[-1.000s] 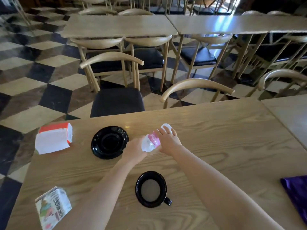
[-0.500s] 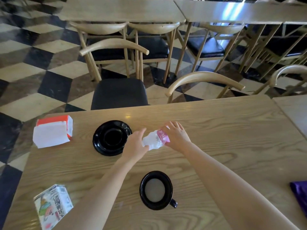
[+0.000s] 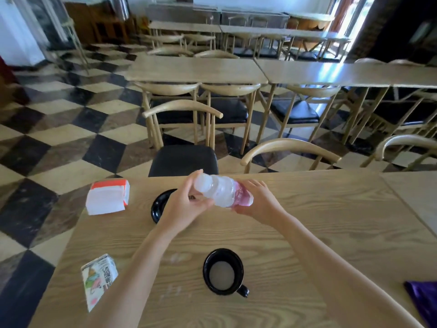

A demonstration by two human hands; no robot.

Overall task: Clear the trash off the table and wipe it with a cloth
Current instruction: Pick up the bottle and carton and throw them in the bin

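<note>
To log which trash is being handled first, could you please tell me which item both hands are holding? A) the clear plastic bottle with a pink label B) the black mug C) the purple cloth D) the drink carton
A: the left hand and right hand grip the two ends of the plastic bottle, while the black mug, drink carton and purple cloth lie untouched on the table.

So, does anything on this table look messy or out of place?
Yes. A drink carton lies flat on its side near the left edge of the table, and faint pale smears mark the wood beside the black mug. Nothing looks broken.
</note>
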